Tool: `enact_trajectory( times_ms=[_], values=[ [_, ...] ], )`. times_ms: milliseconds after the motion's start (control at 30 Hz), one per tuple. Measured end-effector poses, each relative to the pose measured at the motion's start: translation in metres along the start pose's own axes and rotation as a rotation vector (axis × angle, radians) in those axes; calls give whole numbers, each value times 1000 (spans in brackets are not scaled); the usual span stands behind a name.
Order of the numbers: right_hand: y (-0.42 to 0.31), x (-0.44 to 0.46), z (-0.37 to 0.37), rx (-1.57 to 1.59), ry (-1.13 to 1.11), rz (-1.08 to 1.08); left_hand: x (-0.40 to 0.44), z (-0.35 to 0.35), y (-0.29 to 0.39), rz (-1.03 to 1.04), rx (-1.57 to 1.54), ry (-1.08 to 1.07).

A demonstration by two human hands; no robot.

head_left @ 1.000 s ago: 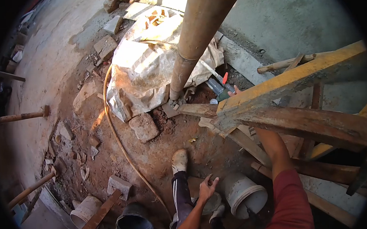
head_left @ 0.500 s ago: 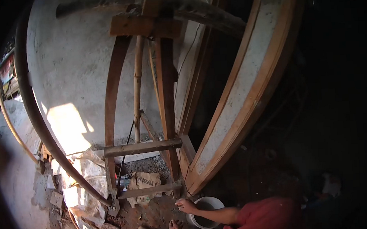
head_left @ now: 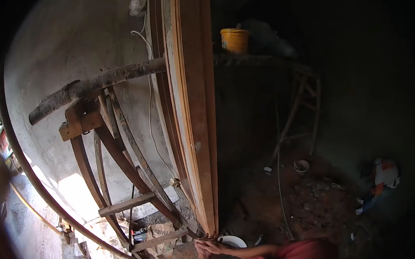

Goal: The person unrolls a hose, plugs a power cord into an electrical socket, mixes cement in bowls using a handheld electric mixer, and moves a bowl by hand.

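Note:
At the bottom centre my right hand (head_left: 215, 246) reaches left from a red sleeve. Its fingers look stretched out and rest against my left hand (head_left: 203, 250). My left forearm comes up from the lower edge, and its fingers are mostly covered by the right hand. I can make out nothing held in either hand. A white bucket (head_left: 240, 241) stands just behind and right of the hands, partly covered by my right forearm. Close beyond them is the foot of a brown wooden door frame post (head_left: 203, 153).
A wooden trestle (head_left: 88, 157) holds up a rough pole (head_left: 106, 79) on the left. Below lies a brown paper sack (head_left: 159, 237). In the dark room at right are a yellow bucket (head_left: 234, 40) on a raised platform, a small pail (head_left: 301, 166) and rubble (head_left: 321, 189).
The view has swung right and up, showing more of the dark room. My hands, apart before, have come together, with the left raised to meet the right.

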State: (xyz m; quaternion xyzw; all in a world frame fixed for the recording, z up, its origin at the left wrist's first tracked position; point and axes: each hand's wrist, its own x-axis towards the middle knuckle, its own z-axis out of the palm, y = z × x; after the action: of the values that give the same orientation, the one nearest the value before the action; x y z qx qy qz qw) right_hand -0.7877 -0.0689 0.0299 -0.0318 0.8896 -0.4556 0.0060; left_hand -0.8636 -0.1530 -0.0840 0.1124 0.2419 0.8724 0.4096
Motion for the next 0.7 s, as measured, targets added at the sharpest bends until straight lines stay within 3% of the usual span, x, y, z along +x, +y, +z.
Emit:
enact_trajectory(
  times_ms=[33, 100, 167, 200, 233, 267, 300, 367, 433, 500, 567, 633, 667, 700],
  values=[
    [4, -5, -2, -20, 11, -12, 3, 30, 17, 0, -3, 4],
    [11, -7, -7, -90, 59, -48, -1, 53, 40, -111, -511, 405],
    [26, -3, -9, -173, 107, -81, -9, 89, 54, -76, -417, 484],
    [35, -1, -14, -18, 55, 57, -9, 101, 56, -54, -417, 539],
    [94, 9, 6, -225, -7, 34, -11, 103, 53, -20, -310, 532],
    [76, 9, 2, -124, 116, 153, -11, 117, 55, -3, -257, 588],
    [97, 20, 10, -65, -6, 227, -8, 109, 43, 37, -258, 678],
    [7, 18, -20, 139, 79, 94, -9, 76, 17, 42, -280, 340],
    [-19, 15, -13, 107, -17, -60, -10, 51, 0, 136, -1049, -22],
    [-49, -3, -23, -52, -39, -73, -19, 57, 24, -7, -631, -167],
    [-24, -14, -23, -75, 0, -182, -27, 114, 77, -129, -495, 528],
    [-5, -31, -31, -447, -110, -45, -47, 144, 113, -97, -292, 587],
    [26, -47, -29, -382, -103, -67, -58, 148, 124, -26, -220, 581],
    [47, -59, -31, -368, -188, 62, -66, 123, 126, 66, -141, 589]
  ],
)
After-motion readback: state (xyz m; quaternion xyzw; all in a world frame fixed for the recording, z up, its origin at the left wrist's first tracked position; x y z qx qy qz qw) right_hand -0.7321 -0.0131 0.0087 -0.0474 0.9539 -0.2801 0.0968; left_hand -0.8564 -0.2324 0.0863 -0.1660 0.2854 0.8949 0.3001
